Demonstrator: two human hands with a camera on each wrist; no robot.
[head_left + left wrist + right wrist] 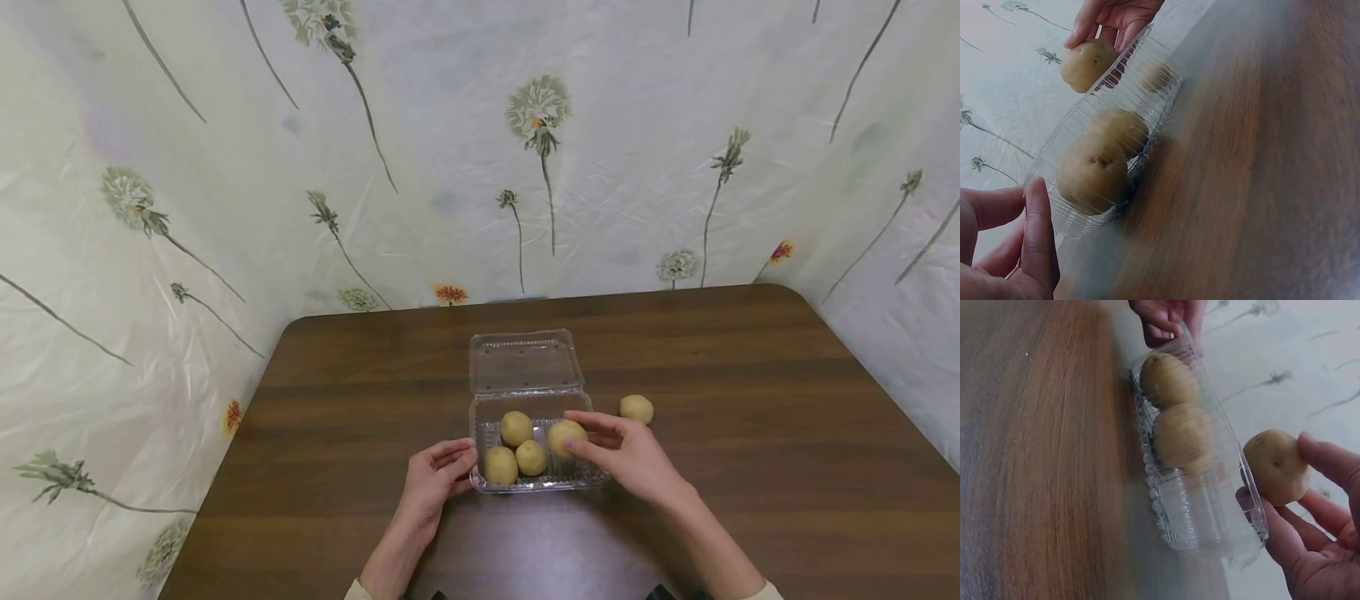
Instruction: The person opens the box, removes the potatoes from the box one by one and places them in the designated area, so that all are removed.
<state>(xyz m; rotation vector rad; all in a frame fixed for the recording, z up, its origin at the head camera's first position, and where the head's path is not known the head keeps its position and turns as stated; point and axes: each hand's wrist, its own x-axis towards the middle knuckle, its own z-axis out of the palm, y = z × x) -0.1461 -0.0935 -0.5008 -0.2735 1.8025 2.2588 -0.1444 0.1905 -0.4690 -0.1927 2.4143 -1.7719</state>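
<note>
A clear plastic clamshell box stands on the table with its lid folded back. My left hand pinches the box's left rim between thumb and fingers, as the left wrist view also shows. Inside, to the left, lie 3 potatoes close together. With thumb and fingers my right hand grips another potato, held at rim height over the right part of the box. Just beyond that hand, outside the box, one more potato lies on the table.
The dark wooden table has rounded far corners. Behind it and along both sides hangs a pale sheet printed with dandelions.
</note>
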